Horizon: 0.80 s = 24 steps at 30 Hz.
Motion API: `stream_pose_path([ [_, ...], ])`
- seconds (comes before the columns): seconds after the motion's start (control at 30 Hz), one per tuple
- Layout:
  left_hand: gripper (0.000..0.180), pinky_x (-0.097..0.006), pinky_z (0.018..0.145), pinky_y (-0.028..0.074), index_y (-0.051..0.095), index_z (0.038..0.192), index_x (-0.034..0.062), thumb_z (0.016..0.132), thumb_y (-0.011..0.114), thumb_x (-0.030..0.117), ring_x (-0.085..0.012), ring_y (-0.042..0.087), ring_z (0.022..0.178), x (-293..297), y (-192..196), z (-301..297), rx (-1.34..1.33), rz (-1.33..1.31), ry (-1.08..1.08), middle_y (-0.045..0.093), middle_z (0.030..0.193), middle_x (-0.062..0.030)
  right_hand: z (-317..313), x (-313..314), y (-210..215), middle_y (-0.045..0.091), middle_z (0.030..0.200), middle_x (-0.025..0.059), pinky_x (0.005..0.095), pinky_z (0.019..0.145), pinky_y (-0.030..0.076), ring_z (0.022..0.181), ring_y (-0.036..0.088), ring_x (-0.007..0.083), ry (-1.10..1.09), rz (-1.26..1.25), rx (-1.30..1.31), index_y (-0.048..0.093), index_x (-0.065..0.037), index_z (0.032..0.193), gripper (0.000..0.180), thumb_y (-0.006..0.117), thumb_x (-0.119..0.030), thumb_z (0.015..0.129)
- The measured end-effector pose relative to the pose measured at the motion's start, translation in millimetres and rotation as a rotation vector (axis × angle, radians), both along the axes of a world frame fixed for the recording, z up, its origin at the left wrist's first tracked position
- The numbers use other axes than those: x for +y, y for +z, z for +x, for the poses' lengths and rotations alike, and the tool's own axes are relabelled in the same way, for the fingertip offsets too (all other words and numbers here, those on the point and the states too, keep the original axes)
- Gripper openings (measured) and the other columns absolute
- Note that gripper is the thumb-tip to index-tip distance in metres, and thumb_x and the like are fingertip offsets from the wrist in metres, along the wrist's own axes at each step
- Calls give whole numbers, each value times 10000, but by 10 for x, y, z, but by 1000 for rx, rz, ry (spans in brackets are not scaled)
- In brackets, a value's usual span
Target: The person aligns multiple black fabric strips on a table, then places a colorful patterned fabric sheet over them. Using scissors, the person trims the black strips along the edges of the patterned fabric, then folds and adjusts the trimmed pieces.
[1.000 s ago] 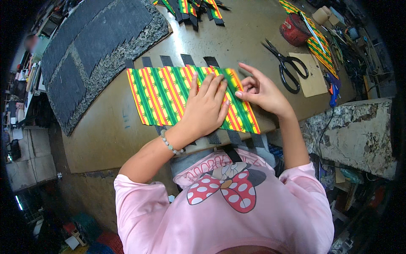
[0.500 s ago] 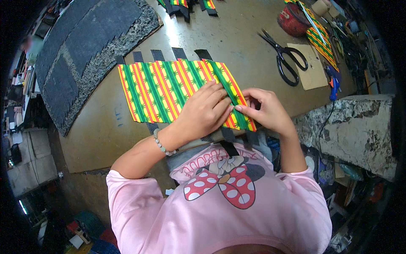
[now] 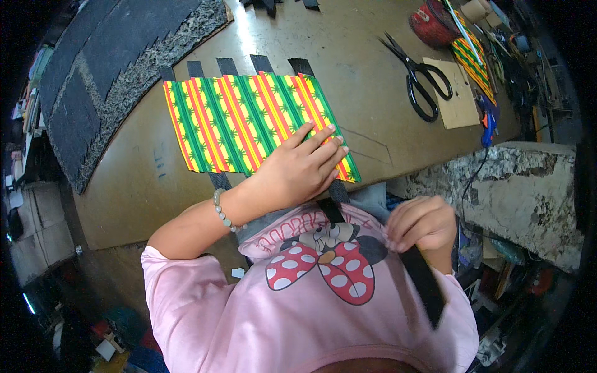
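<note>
Left hand (image 3: 303, 166) lies flat, fingers spread and nearly straight, palm down on the near right corner of the striped mat (image 3: 249, 121); nothing gripped, it just presses, most likely to pin the weave so the strips stay put while one is worked; bead bracelet (image 3: 222, 210) on that wrist.

Right hand (image 3: 420, 225) is off the table, close to the chest, fingers curled and closed around a black strap (image 3: 418, 273); the strap runs from under the mat's near edge, past the pinning hand, across the pink shirt (image 3: 298, 317) and down past the right hand; grip looks like a pull toward the body, drawing the strap through the weave, though the fingertips are partly hidden.

Mat sits mid-table, just in front of the person: green, yellow and red striped bands side by side, with black strap ends (image 3: 261, 63) sticking out past its far edge; one more black end shows at the near edge, left of the hand.

Table (image 3: 354, 81) is brown and worn; far left on it, a large dark grey felt sheet (image 3: 118, 59) with a rough edge; far right, black scissors (image 3: 423, 78) next to a piece of cardboard (image 3: 457, 96), both well apart from the mat; beyond them a red tin (image 3: 432, 25) and a folded strip of the same striped material (image 3: 472, 56); right of the table, a rough stone slab (image 3: 522, 186).
</note>
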<state>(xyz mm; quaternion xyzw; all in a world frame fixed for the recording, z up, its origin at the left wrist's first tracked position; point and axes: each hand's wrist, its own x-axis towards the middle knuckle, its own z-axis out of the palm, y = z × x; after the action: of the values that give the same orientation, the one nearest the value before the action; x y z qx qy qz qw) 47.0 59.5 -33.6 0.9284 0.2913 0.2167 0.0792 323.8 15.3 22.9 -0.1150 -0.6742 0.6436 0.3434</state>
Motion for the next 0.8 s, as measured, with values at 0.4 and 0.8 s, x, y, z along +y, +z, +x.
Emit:
stream_pose_path([
  [0.4, 299, -425, 941, 393, 697, 1099, 59, 873, 668, 253, -296, 522, 1106, 685, 85, -530, -230, -21, 560, 616, 1139, -103, -1012, 1624, -450, 547, 1249, 211, 425, 1028, 403, 1168, 502, 378, -584, 692, -853, 639, 13, 1170, 428, 656, -322, 904],
  [0.8, 291, -460, 968, 227, 724, 1004, 180, 817, 740, 402, -261, 440, 1107, 744, 28, -430, -219, -101, 579, 674, 1084, 46, -1094, 1676, -397, 621, 743, 16, 263, 614, 442, 688, 530, 72, -392, 7, -743, 659, 27, 910, 264, 694, -235, 906],
])
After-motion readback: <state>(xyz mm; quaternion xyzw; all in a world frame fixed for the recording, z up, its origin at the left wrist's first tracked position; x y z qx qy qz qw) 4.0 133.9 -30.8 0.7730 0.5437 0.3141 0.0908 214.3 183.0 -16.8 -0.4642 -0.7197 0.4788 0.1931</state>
